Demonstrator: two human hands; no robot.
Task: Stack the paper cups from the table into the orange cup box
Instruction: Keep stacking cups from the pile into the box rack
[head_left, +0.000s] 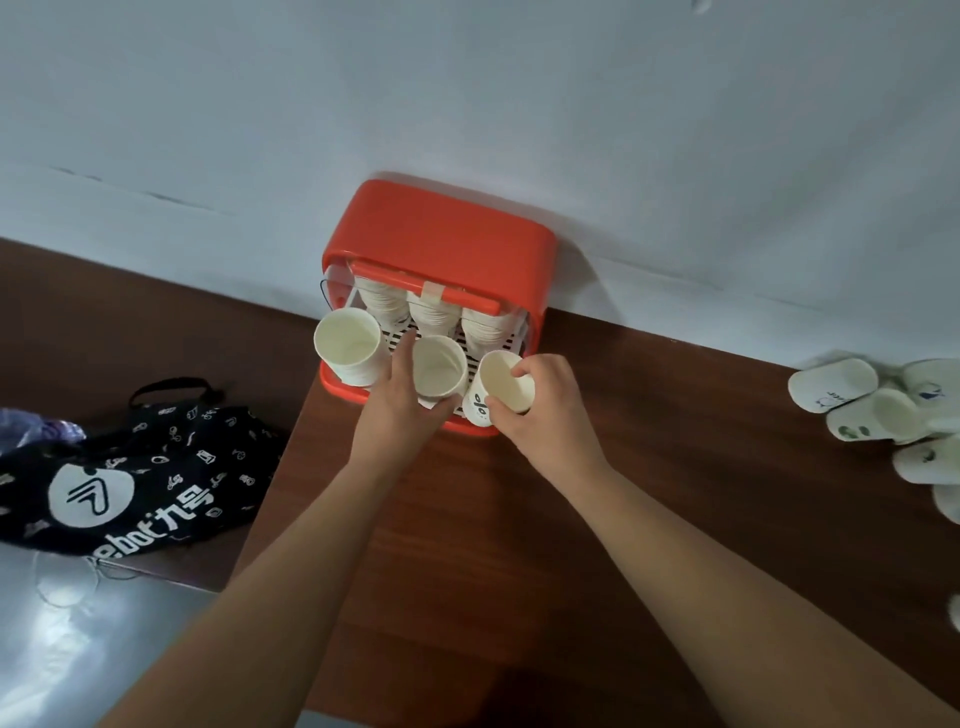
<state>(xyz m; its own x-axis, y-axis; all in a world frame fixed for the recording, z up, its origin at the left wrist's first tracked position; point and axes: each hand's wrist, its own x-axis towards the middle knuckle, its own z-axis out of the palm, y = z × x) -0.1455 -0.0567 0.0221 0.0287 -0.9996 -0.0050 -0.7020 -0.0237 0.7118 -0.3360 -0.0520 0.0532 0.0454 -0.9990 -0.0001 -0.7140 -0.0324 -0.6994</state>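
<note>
The orange cup box (441, 228) stands against the wall with its front open. Inside it, three stacks of white paper cups rise at the back, with three upright cups in the front row. My left hand (402, 400) grips the middle front cup (439, 366), fingers curled round its side. My right hand (545, 410) pinches the rim of the right front cup (501, 384), which has black print on its side and sits at the box's front edge. The left front cup (348, 343) stands untouched.
Several loose paper cups (878, 410) lie on their sides at the right end of the brown wooden table (519, 519). A black printed bag (130, 478) lies at the left. A grey floor shows below left.
</note>
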